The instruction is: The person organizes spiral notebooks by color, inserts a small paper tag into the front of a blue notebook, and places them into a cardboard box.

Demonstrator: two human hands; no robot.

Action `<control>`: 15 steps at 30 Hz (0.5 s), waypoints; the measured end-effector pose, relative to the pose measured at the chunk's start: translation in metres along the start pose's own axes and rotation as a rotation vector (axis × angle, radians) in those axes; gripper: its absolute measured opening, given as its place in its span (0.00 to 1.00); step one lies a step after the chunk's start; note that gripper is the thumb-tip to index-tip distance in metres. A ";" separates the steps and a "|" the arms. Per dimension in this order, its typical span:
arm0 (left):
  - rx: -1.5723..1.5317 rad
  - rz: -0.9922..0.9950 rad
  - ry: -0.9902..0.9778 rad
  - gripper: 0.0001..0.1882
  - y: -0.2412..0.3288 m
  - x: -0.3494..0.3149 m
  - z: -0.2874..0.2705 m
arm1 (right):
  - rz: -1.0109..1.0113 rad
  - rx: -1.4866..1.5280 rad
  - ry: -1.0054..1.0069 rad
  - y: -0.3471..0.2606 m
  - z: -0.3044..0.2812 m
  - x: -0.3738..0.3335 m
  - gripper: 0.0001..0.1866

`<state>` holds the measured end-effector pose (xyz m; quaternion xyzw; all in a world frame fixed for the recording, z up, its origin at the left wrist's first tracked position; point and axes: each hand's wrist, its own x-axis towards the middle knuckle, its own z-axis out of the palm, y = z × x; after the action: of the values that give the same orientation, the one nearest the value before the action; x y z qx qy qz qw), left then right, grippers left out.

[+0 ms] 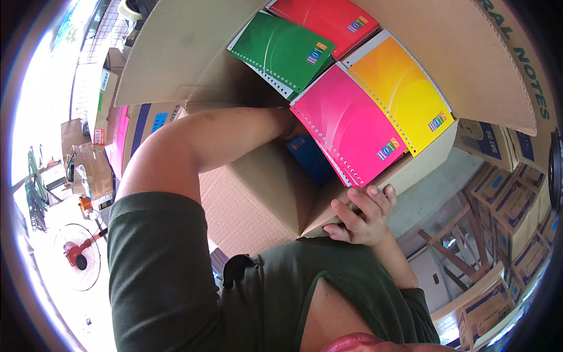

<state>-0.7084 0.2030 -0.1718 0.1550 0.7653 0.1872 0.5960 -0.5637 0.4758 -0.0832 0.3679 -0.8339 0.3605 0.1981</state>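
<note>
An open cardboard box (252, 193) stands before me with stacks of spiral-hole notebooks inside. Pink notebooks (349, 123) lie at the near middle, yellow ones (404, 88) to their right. Behind them are green notebooks (281, 50) and red notebooks (322, 20). Lower down, in the gap left of the pink stack, a dark blue notebook (311, 155) shows in part. My left hand (288, 124) reaches deep into the box beside the pink stack; its fingers are hidden. With bent fingers, my right hand (365, 216) grips the box's near rim, just below the pink stack.
Tall box flaps (176, 53) rise at the left, back and right. Stacked cartons (510, 199) and a wooden frame (454, 249) stand at the right. A red fan (76, 255) is at the far left, with more cartons (91, 167) above it.
</note>
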 end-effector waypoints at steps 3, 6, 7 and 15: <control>-0.007 0.003 -0.001 0.33 0.002 0.002 0.002 | -0.007 -0.028 -0.004 0.001 -0.001 0.000 0.24; -0.019 0.006 -0.004 0.33 0.002 0.003 0.005 | -0.012 -0.024 -0.001 0.001 -0.001 0.001 0.25; -0.017 0.003 -0.005 0.33 0.003 0.004 0.005 | -0.012 -0.024 0.000 0.001 -0.001 0.001 0.25; -0.030 -0.007 -0.019 0.33 0.004 0.005 0.004 | -0.018 -0.014 0.027 0.002 0.002 0.002 0.25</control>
<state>-0.7055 0.2091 -0.1750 0.1450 0.7573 0.1952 0.6061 -0.5667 0.4745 -0.0840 0.3689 -0.8304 0.3577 0.2153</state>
